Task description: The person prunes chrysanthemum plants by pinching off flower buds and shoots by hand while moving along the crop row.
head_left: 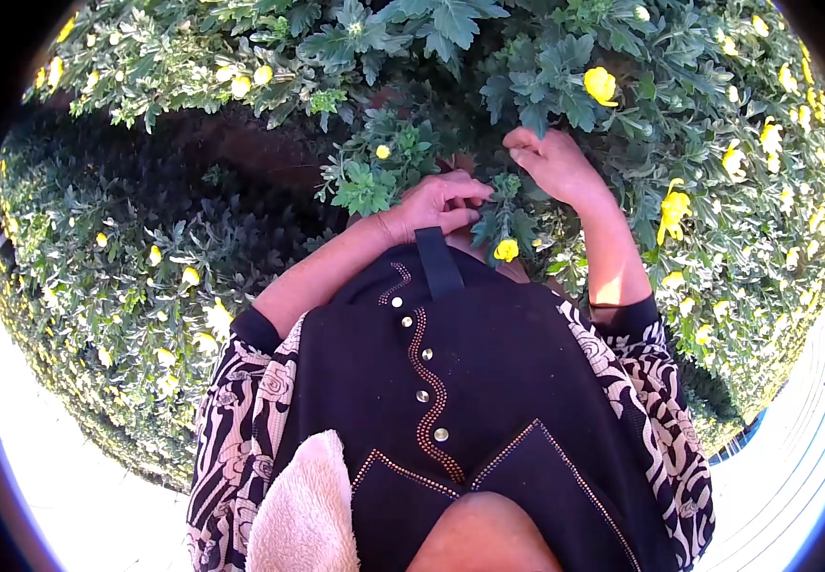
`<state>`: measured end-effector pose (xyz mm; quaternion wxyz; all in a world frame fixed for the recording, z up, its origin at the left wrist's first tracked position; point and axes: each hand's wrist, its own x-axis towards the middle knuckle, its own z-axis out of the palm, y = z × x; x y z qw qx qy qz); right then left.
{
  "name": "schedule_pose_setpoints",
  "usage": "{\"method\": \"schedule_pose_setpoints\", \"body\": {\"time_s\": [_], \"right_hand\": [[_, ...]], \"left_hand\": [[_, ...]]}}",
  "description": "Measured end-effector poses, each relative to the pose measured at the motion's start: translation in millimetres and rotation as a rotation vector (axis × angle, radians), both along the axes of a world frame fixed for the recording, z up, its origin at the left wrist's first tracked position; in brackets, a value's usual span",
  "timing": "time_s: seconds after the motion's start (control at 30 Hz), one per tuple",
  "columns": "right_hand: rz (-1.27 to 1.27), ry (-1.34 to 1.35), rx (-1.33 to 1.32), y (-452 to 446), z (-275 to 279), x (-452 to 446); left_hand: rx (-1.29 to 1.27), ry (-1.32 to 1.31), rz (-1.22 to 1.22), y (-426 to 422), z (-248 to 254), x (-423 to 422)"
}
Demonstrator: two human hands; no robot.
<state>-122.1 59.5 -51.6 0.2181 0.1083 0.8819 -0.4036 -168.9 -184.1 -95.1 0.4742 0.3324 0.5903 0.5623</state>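
My left hand [439, 202] is low among the chrysanthemum plants, its thumb and fingers drawn together beside a small leafy shoot [504, 189]. What lies between those fingertips, if anything, is too small to make out. Up and to the right, my right hand [556, 167] is curled with thumb and forefinger pressed together, against dark green leaves [551, 91]. Anything in its grip is hidden. A yellow chrysanthemum bloom [506, 250] hangs just below the shoot, between my forearms. Above the right hand is a larger yellow bloom [600, 86].
Dense chrysanthemum bushes [98, 286] with buds and yellow flowers surround me on both sides and ahead. A shaded gap of dark soil [250, 148] runs at the upper left. An open yellow bloom [673, 212] stands right of my right forearm. A dark strap [439, 262] hangs before my waist.
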Motion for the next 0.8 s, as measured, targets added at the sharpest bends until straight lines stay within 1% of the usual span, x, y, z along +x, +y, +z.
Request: {"method": "schedule_pose_setpoints", "body": {"time_s": [0.03, 0.07, 0.13, 0.2, 0.27, 0.3, 0.33, 0.4, 0.43, 0.5, 0.53, 0.57, 0.6, 0.63, 0.67, 0.7, 0.77, 0.8], "right_hand": [[-0.028, -0.074, 0.089, -8, -12, -10], [-0.054, -0.145, 0.177, -24, -24, -25], [0.292, -0.339, 0.334, -40, -65, -63], [0.518, -0.459, 0.337, -55, -114, -92], [0.713, -0.507, 0.420, -59, -113, -123], [0.709, -0.469, 0.479, -57, -131, -133], [0.768, -0.490, 0.512, -59, -144, -148], [0.663, -0.442, 0.516, -62, -164, -166], [0.682, -0.431, 0.522, -66, -166, -170], [0.597, -0.442, 0.551, -70, -174, -172], [0.505, -0.401, 0.533, -63, -225, -162], [0.599, -0.310, 0.497, -62, -226, -157], [0.526, -0.225, 0.420, -52, -276, -139], [0.629, -0.314, 0.441, -44, -326, -128], [0.651, -0.311, 0.425, -50, -334, -118], [0.535, -0.153, 0.513, -56, -332, -99], [0.419, 0.007, 0.586, -59, -334, -95], [0.433, -0.110, 0.497, -55, -341, -98]], "left_hand": [[-0.053, -0.023, -0.079, 0, 9, -6], [-0.055, -0.018, -0.067, 0, 9, -6], [0.005, 0.023, -0.072, -6, 5, -5], [0.038, 0.022, -0.047, -15, 1, -6], [-0.059, -0.186, 0.013, -16, 3, -3], [-0.050, -0.195, 0.030, -16, 2, -3], [-0.042, -0.250, 0.028, -18, 1, -3], [-0.028, -0.297, 0.048, -26, 0, -9], [-0.013, -0.290, 0.018, -30, -2, -9], [0.010, -0.319, -0.005, -38, -6, -10], [0.005, -0.319, 0.018, -45, -5, -11], [-0.008, -0.328, 0.017, -53, -3, -13], [-0.021, -0.337, 0.015, -60, -3, -15], [-0.062, -0.393, -0.002, -66, -2, -13], [-0.076, -0.401, 0.020, -77, -5, -9], [-0.132, -0.488, 0.075, -86, -10, -2], [-0.212, -0.696, 0.172, -101, -14, 7], [-0.215, -0.702, 0.181, -106, -17, 13]]}}
